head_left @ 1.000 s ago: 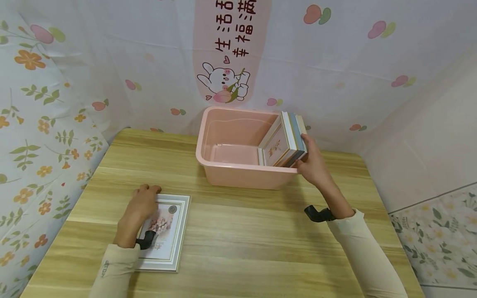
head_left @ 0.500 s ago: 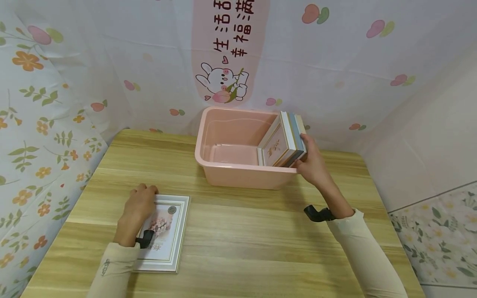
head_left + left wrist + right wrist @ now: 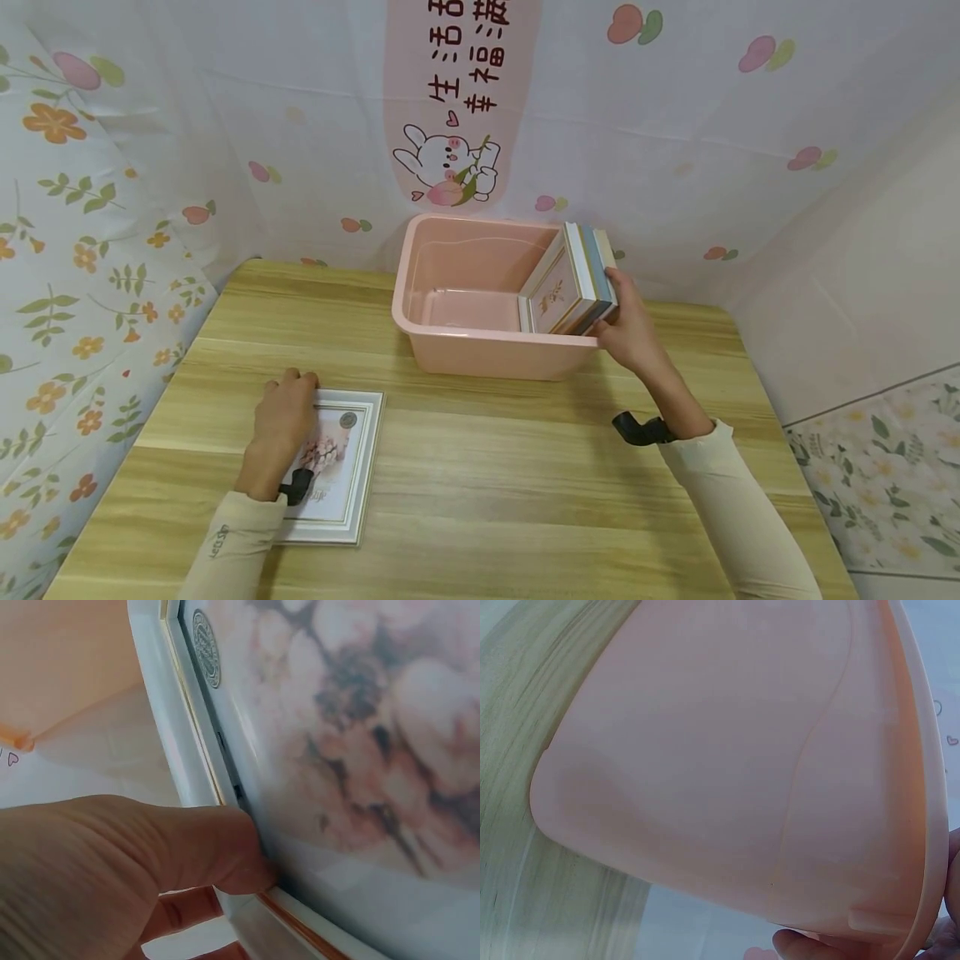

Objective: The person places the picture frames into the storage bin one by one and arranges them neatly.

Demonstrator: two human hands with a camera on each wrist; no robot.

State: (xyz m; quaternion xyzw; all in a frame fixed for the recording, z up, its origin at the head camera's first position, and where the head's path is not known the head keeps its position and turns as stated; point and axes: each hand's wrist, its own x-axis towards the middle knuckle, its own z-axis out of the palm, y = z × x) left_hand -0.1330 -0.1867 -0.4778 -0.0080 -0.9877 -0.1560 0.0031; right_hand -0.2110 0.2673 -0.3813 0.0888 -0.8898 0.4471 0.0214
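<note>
My left hand (image 3: 283,421) lies at the upper left corner of a white picture frame (image 3: 366,467) that rests on the table, its blossom print facing up. In the left wrist view the thumb (image 3: 217,844) presses over the frame's moulded border, with fingers on its outer side. At the back, my right hand (image 3: 632,333) grips the right end of a pink plastic basin (image 3: 480,354), beside several picture frames (image 3: 557,296) leaning in it. Around the basin's end, only parts of the right fingers (image 3: 806,946) show in the right wrist view.
The wood-grain table (image 3: 487,475) carries the basin and the loose frame. A patterned white cloth (image 3: 300,125) hangs behind the basin, and floral cloth (image 3: 90,333) covers the left side. The basin's left half shows its bare floor.
The left hand and its wrist shift very slightly over the picture frame. The right hand, the basin and the frames inside it keep their places.
</note>
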